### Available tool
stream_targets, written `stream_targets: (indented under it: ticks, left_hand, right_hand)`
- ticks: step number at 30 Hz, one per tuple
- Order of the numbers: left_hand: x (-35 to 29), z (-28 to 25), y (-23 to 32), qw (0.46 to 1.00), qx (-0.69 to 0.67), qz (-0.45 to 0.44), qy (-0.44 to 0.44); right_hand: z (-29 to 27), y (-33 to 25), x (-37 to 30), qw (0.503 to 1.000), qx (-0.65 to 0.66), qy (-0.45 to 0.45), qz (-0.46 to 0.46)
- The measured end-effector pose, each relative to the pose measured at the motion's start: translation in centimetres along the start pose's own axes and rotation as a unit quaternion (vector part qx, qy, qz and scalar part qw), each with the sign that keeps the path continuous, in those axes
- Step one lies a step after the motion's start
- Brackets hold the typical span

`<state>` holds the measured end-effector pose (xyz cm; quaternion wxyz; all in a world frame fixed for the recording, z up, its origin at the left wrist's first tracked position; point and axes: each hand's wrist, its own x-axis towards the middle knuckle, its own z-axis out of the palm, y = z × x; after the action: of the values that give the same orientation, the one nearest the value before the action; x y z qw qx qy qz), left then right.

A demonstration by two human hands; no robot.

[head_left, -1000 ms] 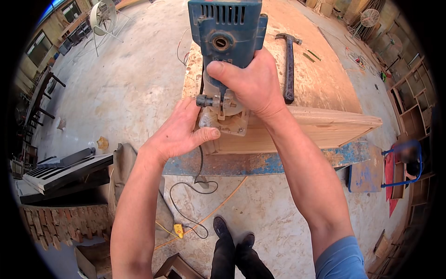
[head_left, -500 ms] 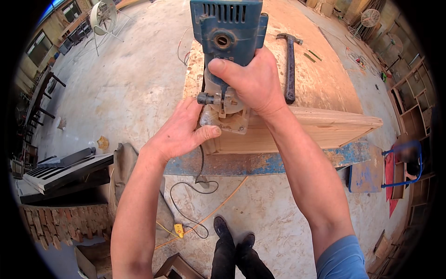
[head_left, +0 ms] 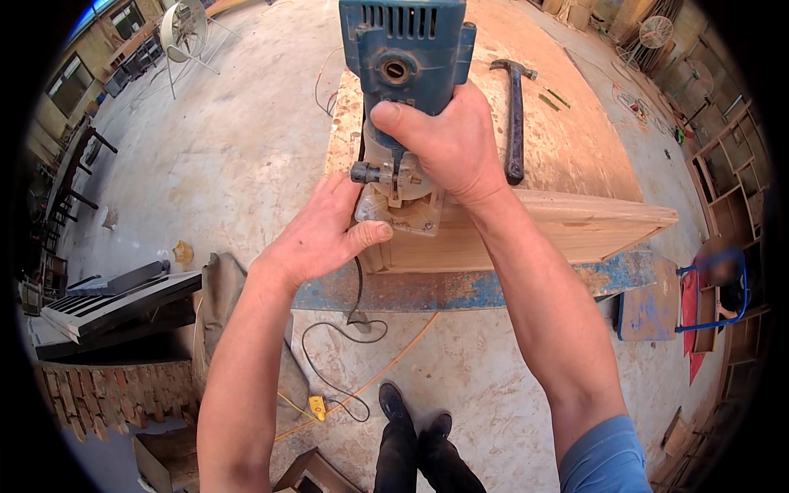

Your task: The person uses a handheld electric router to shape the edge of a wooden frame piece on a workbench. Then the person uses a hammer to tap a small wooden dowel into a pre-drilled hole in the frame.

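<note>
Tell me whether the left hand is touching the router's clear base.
Touching. The head view shows the left hand with its thumb pressed against the blue trim router's clear base, no gap between them.

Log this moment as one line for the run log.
right hand: grips blue router | left hand: steadies its base | work: wooden panel edge | nearby: hammer

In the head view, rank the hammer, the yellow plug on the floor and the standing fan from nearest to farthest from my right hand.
Measured from the right hand:
1. Hammer, lying on the bench just to its right.
2. Standing fan, far off on the floor, upper left.
3. Yellow plug, on the floor below the bench, near the shoes.
</note>
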<state>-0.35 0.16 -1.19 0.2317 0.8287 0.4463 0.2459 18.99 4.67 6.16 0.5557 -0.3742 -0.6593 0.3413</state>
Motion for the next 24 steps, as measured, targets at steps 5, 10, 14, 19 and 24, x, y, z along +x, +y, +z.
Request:
stream_targets:
  ticks: [5,10,14,19,24]
  left_hand:
    - [-0.07,-0.22,0.34,1.0,-0.002,-0.011,-0.007]
    - [-0.05,-0.09,0.33,1.0,0.003,-0.004,0.003]
    - [-0.03,-0.28,0.52,1.0,0.005,-0.019,-0.011]
    - [0.07,-0.66,0.94,0.998,0.008,-0.048,-0.043]
    - [0.05,-0.74,0.78,0.998,0.003,-0.039,-0.041]
  right_hand:
    - [0.05,0.19,0.04,1.0,0.007,0.005,-0.002]
    - [0.07,0.23,0.07,1.0,-0.003,0.002,-0.003]
    - [0.14,0.17,0.08,1.0,-0.004,0.004,0.002]
    - [0.16,0.29,0.04,1.0,0.002,0.005,-0.004]
    - [0.32,0.22,0.05,1.0,0.017,-0.001,-0.011]
